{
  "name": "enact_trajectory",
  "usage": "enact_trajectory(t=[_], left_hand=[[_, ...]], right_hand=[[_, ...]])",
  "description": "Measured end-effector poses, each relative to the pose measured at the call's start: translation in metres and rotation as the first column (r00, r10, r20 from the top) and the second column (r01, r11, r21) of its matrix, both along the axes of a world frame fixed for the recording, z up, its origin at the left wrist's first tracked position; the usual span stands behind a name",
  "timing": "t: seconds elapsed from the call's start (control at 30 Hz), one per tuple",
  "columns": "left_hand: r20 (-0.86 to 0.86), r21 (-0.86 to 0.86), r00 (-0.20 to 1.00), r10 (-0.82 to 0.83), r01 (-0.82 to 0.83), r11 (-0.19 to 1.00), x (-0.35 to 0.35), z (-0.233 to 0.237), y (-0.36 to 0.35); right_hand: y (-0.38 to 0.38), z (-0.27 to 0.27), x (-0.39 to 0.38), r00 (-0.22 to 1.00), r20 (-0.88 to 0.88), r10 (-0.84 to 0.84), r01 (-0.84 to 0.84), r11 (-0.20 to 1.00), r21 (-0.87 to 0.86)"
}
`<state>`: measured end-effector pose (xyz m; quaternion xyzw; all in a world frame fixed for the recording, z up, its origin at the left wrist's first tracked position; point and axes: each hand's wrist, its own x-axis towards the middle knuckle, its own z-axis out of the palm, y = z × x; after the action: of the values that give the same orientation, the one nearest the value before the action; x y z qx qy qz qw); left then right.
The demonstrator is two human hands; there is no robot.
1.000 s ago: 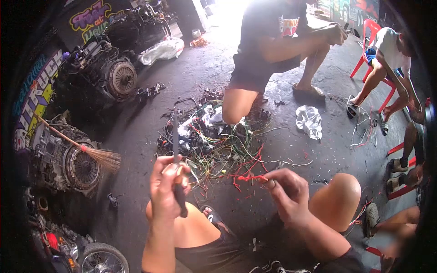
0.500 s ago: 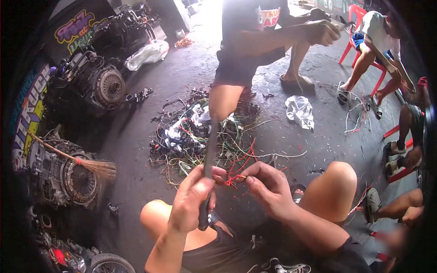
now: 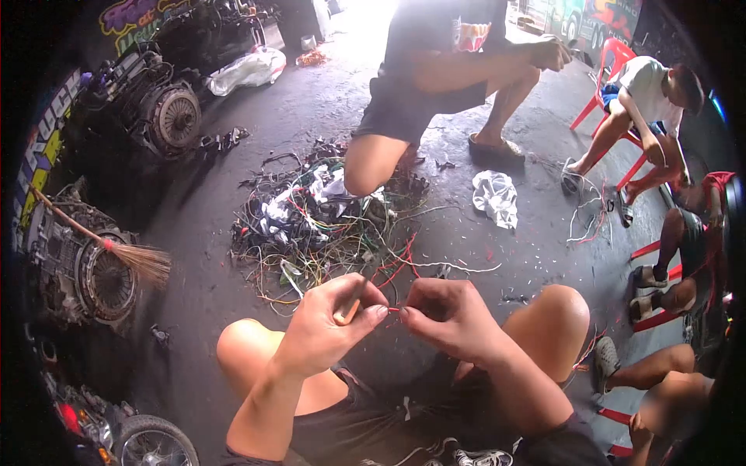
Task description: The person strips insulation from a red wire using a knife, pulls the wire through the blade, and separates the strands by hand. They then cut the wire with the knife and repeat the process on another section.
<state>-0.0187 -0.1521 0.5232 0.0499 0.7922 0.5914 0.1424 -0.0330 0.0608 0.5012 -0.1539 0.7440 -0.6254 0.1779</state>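
Observation:
My left hand (image 3: 330, 322) is closed, its thumb and forefinger pinching one end of a short red wire (image 3: 394, 309). A tool with a brownish end (image 3: 347, 312) sits within the same hand, mostly hidden by the fingers. On the other side my right hand (image 3: 451, 314) pinches the wire's other end, the fingertips of both hands a small gap apart. Just beyond them, red wires (image 3: 406, 260) lie at the near edge of a tangled pile of wires (image 3: 311, 221) on the floor.
A person (image 3: 443, 85) kneels on one knee behind the pile. Others sit on red chairs (image 3: 614, 58) at right. White cloth (image 3: 495, 199) lies on the floor. Engine parts (image 3: 109, 276), a broom (image 3: 140, 256) and a motorcycle wheel (image 3: 155, 446) are at left.
The tool in my left hand has turned from upright, and its long blade no longer shows. My hands have come closer together at the red wire. The view has shifted slightly.

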Motion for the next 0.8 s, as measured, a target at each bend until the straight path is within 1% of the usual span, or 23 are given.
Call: enact_trajectory(t=[0.07, 0.1, 0.17, 0.2, 0.27, 0.3, 0.37, 0.43, 0.53, 0.57, 0.63, 0.67, 0.7, 0.73, 0.8], left_hand=[[-0.124, -0.182, 0.992, -0.001, -0.021, 0.983, 0.002, 0.003, 0.004], [-0.218, -0.199, 0.976, 0.011, -0.056, 0.978, 0.002, -0.006, 0.004], [-0.208, -0.172, 0.978, 0.028, -0.065, 0.983, 0.001, -0.010, 0.000], [-0.199, -0.163, 0.979, 0.039, -0.072, 0.984, 0.002, -0.012, -0.003], [-0.175, -0.223, 0.984, 0.026, -0.066, 0.973, 0.002, -0.009, -0.010], [-0.160, -0.259, 0.987, 0.018, -0.060, 0.964, 0.003, -0.007, -0.014], [-0.118, -0.242, 0.993, 0.016, -0.044, 0.969, 0.005, -0.011, -0.018], [-0.082, -0.206, 0.997, 0.000, -0.016, 0.978, 0.004, -0.008, -0.016], [-0.001, -0.003, 0.998, 0.065, -0.065, 0.998, 0.006, -0.014, -0.015], [0.025, 0.089, 0.997, 0.074, -0.076, 0.993, 0.008, -0.013, -0.015], [0.012, 0.130, 0.998, 0.065, -0.066, 0.989, 0.011, -0.009, -0.012], [0.007, 0.152, 0.998, 0.064, -0.064, 0.986, 0.012, -0.008, -0.012], [-0.025, 0.158, 0.999, 0.027, -0.023, 0.987, 0.014, -0.007, -0.015], [-0.010, 0.196, 1.000, 0.003, -0.001, 0.981, 0.014, -0.006, -0.015], [0.008, 0.274, 0.999, -0.043, 0.039, 0.961, 0.014, -0.002, -0.015]], right_hand=[[-0.001, -0.002, -0.002, 0.977, -0.214, 0.015, 0.029, 0.979, 0.202], [-0.001, 0.001, -0.003, 0.976, -0.217, 0.004, 0.048, 0.971, 0.235], [-0.003, 0.004, -0.003, 0.976, -0.217, -0.014, 0.080, 0.952, 0.295], [-0.003, 0.002, -0.005, 0.963, -0.269, -0.002, 0.085, 0.952, 0.295], [-0.002, -0.009, -0.006, 0.935, -0.353, 0.023, 0.082, 0.957, 0.279], [-0.002, -0.009, -0.006, 0.931, -0.364, 0.044, 0.061, 0.960, 0.274], [-0.005, -0.008, -0.004, 0.924, -0.380, 0.035, 0.071, 0.962, 0.262], [-0.004, -0.004, -0.005, 0.911, -0.412, 0.023, 0.088, 0.965, 0.249], [0.000, -0.001, -0.008, 0.890, -0.456, -0.018, 0.123, 0.972, 0.200], [0.002, 0.000, -0.009, 0.884, -0.468, -0.007, 0.115, 0.973, 0.202], [0.005, 0.002, -0.010, 0.875, -0.483, 0.018, 0.096, 0.973, 0.209], [0.006, 0.000, -0.010, 0.891, -0.455, 0.006, 0.079, 0.983, 0.167], [0.006, -0.001, -0.011, 0.904, -0.427, -0.003, 0.063, 0.990, 0.125], [0.007, -0.001, -0.012, 0.915, -0.403, -0.010, 0.048, 0.995, 0.083], [0.008, 0.002, -0.016, 0.904, -0.426, 0.031, 0.005, 0.997, 0.082]])
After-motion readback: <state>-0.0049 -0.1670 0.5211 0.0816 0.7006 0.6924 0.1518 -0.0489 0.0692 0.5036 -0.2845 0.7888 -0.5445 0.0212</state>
